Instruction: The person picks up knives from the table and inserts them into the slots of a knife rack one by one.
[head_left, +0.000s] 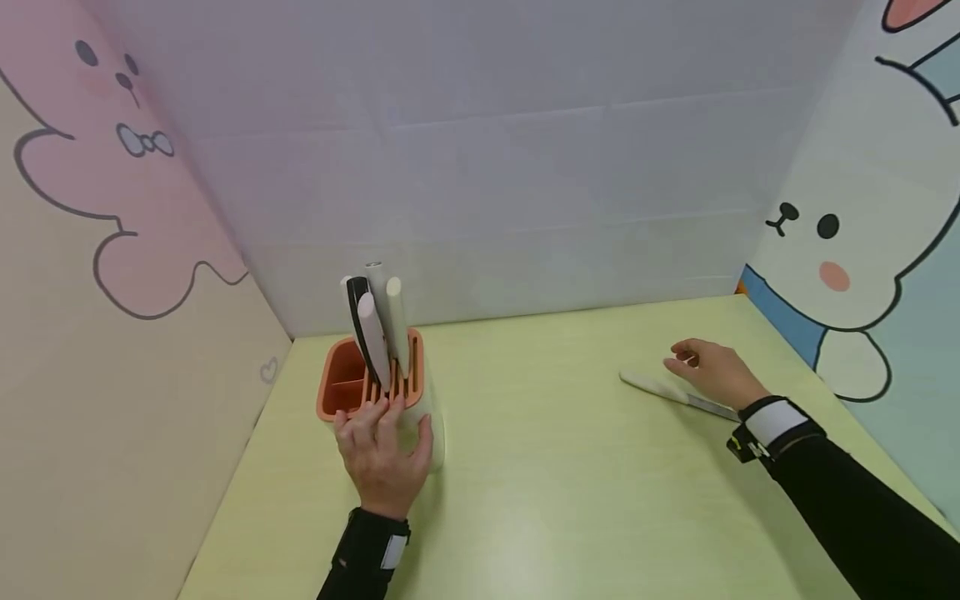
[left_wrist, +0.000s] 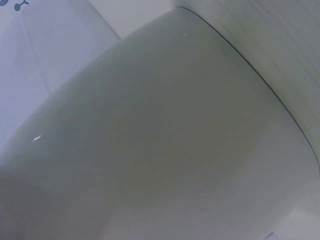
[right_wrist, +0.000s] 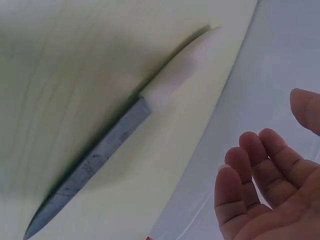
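Observation:
My left hand (head_left: 382,458) rests against the near side of a knife block (head_left: 429,433), with its fingertips on the orange top rim and its thumb along the front. Several knives (head_left: 401,325) stand in the block's slots, with white, grey and black handles upward. The block's pale wall (left_wrist: 165,125) fills most of the left wrist view, where the fingers are hidden. My right hand (head_left: 712,371) hovers over a knife (head_left: 652,386) lying flat on the table, its fingers loosely bent and holding nothing. In the right wrist view the knife's white handle (right_wrist: 182,70) and grey blade (right_wrist: 87,170) both show.
The pale yellow table (head_left: 525,467) carries the block at left and the loose knife at right. A whitish back wall (head_left: 510,183) and side panels with cartoon animals (head_left: 847,250) enclose it. An open orange-rimmed compartment (head_left: 345,371) takes up the block's left part.

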